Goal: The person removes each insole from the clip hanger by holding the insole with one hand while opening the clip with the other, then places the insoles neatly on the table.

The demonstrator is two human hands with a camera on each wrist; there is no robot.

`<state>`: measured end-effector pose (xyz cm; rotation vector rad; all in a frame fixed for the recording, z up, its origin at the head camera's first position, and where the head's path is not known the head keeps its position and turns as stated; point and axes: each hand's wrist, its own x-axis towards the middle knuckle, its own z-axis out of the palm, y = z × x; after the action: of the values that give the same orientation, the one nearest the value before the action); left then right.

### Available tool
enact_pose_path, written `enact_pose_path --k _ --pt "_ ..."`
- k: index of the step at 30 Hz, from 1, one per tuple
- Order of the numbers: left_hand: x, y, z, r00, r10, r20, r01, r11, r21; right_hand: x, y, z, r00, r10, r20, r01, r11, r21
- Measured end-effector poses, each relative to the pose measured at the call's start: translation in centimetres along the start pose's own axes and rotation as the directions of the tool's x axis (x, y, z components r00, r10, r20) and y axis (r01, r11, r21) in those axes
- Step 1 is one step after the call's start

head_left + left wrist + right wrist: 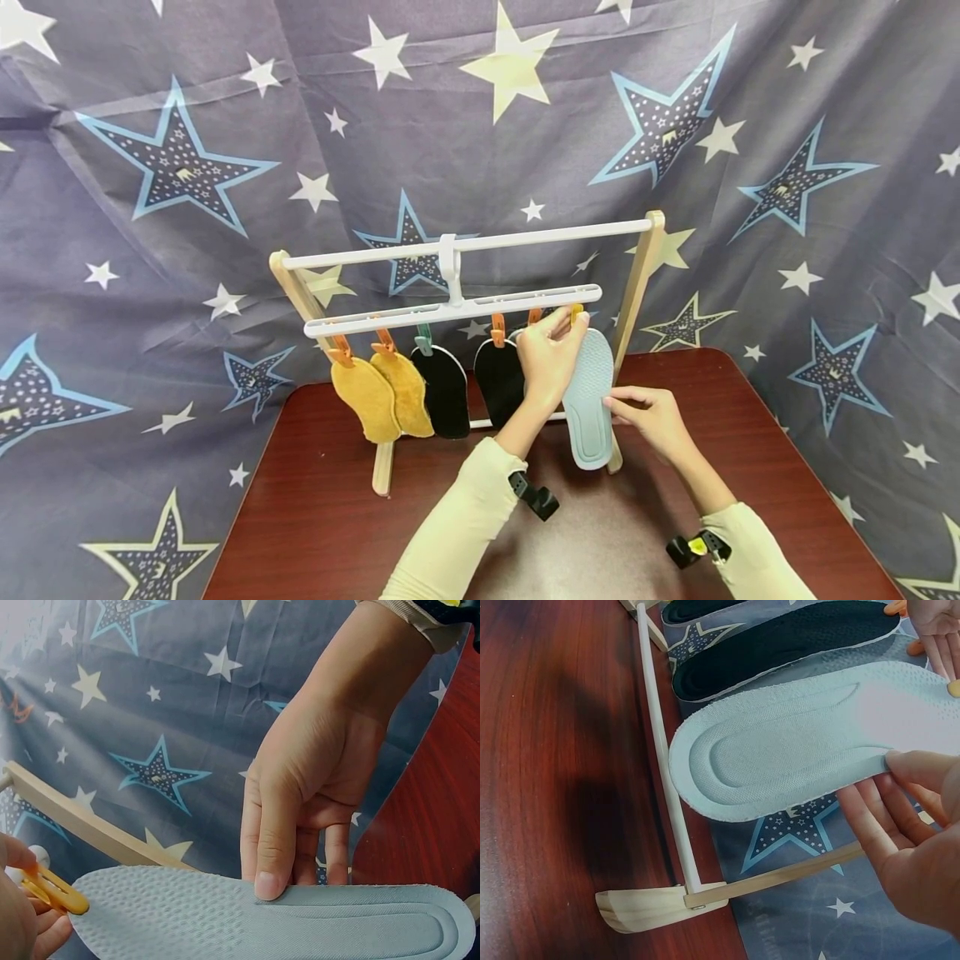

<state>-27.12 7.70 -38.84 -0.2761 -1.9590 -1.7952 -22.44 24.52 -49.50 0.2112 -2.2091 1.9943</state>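
Note:
A light blue insole (590,400) hangs toe up at the right end of a white clip hanger (525,300). At its top edge my left hand (551,354) pinches a yellow clip (64,892), whose tip meets the insole's toe in the left wrist view. My right hand (652,421) holds the insole's right edge near the middle, thumb on the front face and fingers behind. Left of it a black insole (498,379) hangs from an orange clip (498,331). Another orange clip (535,317) shows beside my left hand, which hides what is below.
Two yellow insoles (365,400) and another black insole (442,392) hang on the hanger's left half from orange and green clips. The hanger hooks over the top bar (555,235) of a wooden rack (639,283), standing on a red-brown table (322,500) before a star-patterned cloth (465,150).

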Motion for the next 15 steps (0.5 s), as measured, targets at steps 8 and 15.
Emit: enact_pose_path --k 8,15 --pt "0.04 0.03 -0.01 1.000 -0.005 -0.007 0.005 1.000 -0.015 0.11 0.19 -0.09 1.000 0.003 0.007 -0.003 1.000 -0.008" --pt "0.09 -0.15 0.02 1.000 -0.003 -0.006 0.002 1.000 -0.026 0.10 0.37 -0.12 1.000 0.003 0.006 -0.003 1.000 -0.010"
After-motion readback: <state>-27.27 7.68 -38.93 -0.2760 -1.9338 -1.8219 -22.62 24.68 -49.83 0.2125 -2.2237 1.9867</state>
